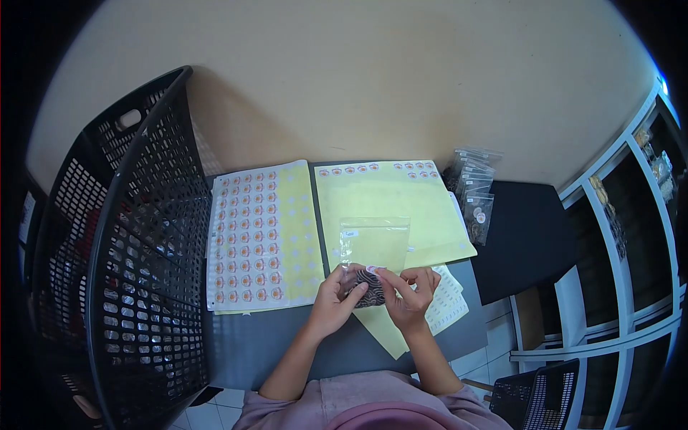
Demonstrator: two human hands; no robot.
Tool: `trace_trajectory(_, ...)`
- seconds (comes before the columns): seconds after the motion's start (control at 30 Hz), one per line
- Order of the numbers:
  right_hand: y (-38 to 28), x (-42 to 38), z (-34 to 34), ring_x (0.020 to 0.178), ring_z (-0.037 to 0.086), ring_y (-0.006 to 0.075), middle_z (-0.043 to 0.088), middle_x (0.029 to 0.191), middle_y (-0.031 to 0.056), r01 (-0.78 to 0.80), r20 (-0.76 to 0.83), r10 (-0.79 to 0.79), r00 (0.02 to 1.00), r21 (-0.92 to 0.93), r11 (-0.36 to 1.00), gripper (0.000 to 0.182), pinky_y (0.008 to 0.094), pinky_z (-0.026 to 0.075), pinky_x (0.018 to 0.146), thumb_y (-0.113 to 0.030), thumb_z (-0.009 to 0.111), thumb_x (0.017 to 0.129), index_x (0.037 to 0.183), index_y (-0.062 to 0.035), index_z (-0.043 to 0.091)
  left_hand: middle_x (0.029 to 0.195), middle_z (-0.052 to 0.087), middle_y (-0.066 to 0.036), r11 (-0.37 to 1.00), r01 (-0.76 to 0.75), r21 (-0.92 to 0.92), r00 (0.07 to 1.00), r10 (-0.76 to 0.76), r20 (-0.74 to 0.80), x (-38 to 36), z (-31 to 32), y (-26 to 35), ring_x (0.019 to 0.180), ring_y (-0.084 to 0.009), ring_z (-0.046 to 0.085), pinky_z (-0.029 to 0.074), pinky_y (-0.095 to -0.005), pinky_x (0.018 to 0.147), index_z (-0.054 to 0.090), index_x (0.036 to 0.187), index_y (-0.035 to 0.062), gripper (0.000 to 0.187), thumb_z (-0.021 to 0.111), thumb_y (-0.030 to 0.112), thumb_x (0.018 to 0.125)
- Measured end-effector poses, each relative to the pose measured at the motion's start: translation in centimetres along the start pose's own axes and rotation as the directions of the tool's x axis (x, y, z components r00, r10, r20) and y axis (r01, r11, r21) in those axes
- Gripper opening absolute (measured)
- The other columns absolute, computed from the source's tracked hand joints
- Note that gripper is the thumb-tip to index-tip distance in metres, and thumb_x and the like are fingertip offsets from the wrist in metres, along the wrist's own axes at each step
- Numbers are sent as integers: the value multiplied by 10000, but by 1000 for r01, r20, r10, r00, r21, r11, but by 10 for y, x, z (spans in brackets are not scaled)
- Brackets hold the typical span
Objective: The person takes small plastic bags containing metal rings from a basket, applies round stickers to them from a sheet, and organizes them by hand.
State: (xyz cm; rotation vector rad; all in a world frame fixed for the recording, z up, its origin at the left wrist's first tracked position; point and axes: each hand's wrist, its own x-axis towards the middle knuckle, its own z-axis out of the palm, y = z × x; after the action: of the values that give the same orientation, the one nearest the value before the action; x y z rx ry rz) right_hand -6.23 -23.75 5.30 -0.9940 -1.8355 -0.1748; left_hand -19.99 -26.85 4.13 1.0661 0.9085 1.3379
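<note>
My left hand is closed on a clear zip bag, its thumb over a black-and-white patterned piece in the lower part. A small white label sits near the bag's top left. My right hand pinches a small round sticker against the bag, just above the patterned piece. Under the bag lies a yellow sticker sheet with a few round stickers along its top edge. To the left is a fuller sheet of round stickers, its right part peeled to yellow backing.
Several packed clear bags are stacked at the table's back right, by a black surface. A tall black basket stands close on the left. Small label sheets lie near my right forearm. White shelves rise at right.
</note>
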Motion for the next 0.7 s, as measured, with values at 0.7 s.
trace_trajectory(0.7,-3,6,-9,616,400,117,441,649,-47,24,136,-18,990,-40,999,240,277,251,632,-156,674,626,856,-222,656,1072,496,-104,993,-64,-99,997,67,28,1,4,-3,989,-133,477,383,-257,848,399,1122,-24,315,445,-11,811)
